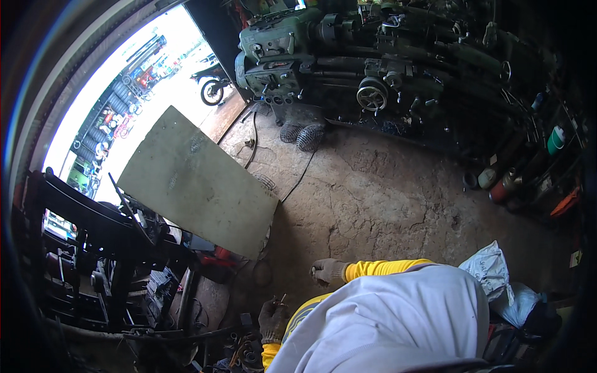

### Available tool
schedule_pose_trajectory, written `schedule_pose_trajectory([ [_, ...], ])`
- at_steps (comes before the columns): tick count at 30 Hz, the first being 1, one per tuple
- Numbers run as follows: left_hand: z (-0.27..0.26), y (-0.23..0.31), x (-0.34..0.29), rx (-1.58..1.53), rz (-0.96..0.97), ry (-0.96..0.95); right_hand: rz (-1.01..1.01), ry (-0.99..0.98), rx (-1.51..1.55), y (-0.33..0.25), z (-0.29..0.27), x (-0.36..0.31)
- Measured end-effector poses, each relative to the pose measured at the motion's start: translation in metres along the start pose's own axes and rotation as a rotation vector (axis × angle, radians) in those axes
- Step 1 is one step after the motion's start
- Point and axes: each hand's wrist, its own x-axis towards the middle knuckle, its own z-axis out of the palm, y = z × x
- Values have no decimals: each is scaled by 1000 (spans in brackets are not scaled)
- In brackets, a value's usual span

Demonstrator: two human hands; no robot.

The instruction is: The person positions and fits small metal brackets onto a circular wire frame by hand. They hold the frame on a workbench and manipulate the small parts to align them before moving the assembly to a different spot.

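My left hand [272,319], in a dark brown work glove with a yellow cuff, is low in the view beside dark metal parts. Its fingers are curled, and a thin, pale, short stick-like piece [284,299] pokes up from them; its kind is too small to tell. Farther up and to the right, my right hand [331,271] wears a similar, lighter-looking glove below a yellow sleeve [385,267]. Those fingers are closed, with a small metallic-looking bit at their tips that I cannot make out. The two hands are apart, above the shadowed floor.
A pale flat panel [199,183] stands left of centre. Dark metal framework [106,273] fills the lower left. A green lathe [348,62] runs along the far side, with coiled springs [303,135] on the cracked floor [379,199]. A white sack [488,270] lies at right.
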Motion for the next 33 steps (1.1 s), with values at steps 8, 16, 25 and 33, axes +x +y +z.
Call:
schedule_pose_trajectory([
  [8,-8,-35,0,143,9,-1,-11,-7,-214,-11,-5,-5],
  [16,10,2,-13,93,15,-14,-150,69,-612,17,-21,-17],
  [25,18,21,-15,186,29,-58,238,60,-745,66,-72,-57],
  [33,16,6,-11,283,16,-106,377,68,-820,96,-101,-81],
])
